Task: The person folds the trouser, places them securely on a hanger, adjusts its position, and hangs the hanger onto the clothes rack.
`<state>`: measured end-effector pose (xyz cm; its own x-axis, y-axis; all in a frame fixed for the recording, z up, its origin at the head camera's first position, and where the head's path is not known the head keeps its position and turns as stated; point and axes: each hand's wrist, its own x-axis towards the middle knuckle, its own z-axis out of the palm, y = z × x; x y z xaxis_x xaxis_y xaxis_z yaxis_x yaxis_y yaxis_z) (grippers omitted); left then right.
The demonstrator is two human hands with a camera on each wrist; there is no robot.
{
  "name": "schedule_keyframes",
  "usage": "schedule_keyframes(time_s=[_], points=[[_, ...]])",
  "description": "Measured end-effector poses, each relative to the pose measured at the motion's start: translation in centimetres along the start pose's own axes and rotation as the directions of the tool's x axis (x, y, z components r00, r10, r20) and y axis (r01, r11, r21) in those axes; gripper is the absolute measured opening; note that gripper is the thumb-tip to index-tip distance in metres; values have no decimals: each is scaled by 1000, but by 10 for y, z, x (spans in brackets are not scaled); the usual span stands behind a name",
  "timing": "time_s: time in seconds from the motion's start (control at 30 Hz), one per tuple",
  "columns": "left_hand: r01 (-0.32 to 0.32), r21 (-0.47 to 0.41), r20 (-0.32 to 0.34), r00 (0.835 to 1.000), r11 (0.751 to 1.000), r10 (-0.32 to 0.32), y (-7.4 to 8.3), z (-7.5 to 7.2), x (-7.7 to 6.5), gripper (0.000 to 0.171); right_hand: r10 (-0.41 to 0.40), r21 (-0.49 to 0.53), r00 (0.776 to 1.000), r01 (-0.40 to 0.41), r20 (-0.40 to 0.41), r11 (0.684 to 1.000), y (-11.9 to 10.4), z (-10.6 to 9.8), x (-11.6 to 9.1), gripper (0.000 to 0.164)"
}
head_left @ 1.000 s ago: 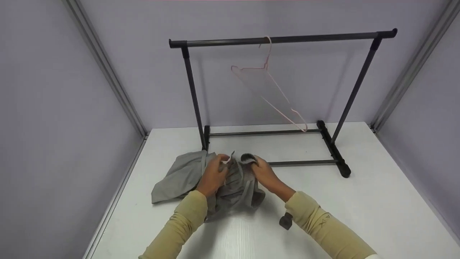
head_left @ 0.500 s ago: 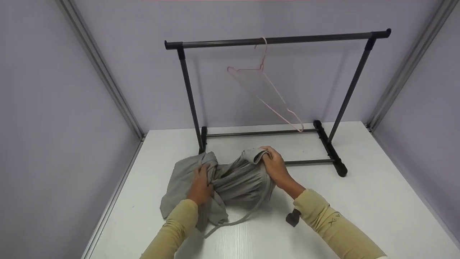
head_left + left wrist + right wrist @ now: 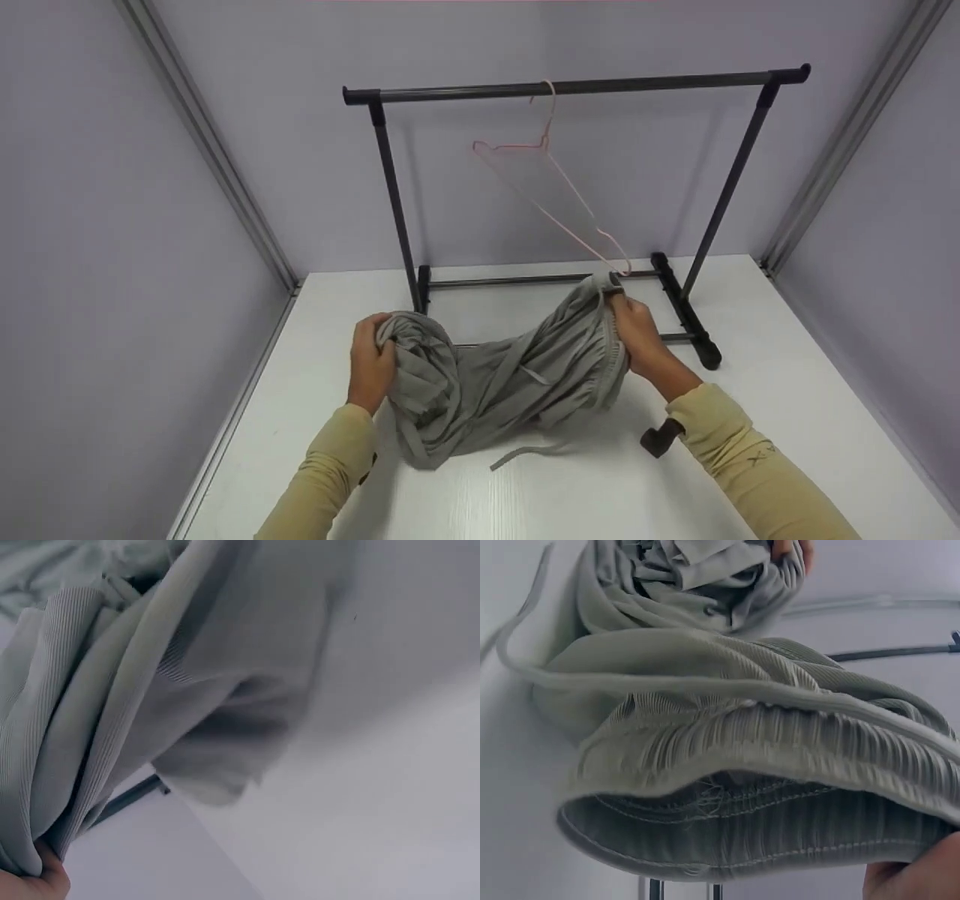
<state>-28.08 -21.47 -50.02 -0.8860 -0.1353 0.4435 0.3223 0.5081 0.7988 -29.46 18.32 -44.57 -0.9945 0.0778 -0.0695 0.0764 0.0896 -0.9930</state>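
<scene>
A grey garment with a gathered elastic waistband is stretched sideways between the two hands, low over the table. Its kind cannot be told from the folds. My left hand grips a bunched, crumpled end of it at the left. On the right, my right hand holds the waistband at its upper edge. In the right wrist view the waist opening gapes, showing stitched seams inside. A thin drawstring dangles from the garment toward the table. Folds of ribbed cloth cover much of the left wrist view.
Behind the hands stands a black garment rack. One pink hanger hangs from its bar, its low corner just above the garment's right end. Grey-white walls enclose the white table on three sides.
The hands have moved apart, left hand to the left and right hand to the right and up. The garment has gone from a bunched pile to a stretched-out shape.
</scene>
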Motion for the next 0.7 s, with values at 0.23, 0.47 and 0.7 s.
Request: schedule_keyframes(time_s=[0.23,0.47,0.7], points=[[65,-2,-192,979,998,-64,-7,-33,25,32,194,189,980,-198,37,962,-6,-74,5,31],[442,-293,-220,832,848,-509,-28,-58,23,35,293,352,951,-307,95,884,5,-144,2,43],[670,-453,4,662,588,-750,-49,-68,2,44,353,459,927,-369,124,808,32,-180,3,45]])
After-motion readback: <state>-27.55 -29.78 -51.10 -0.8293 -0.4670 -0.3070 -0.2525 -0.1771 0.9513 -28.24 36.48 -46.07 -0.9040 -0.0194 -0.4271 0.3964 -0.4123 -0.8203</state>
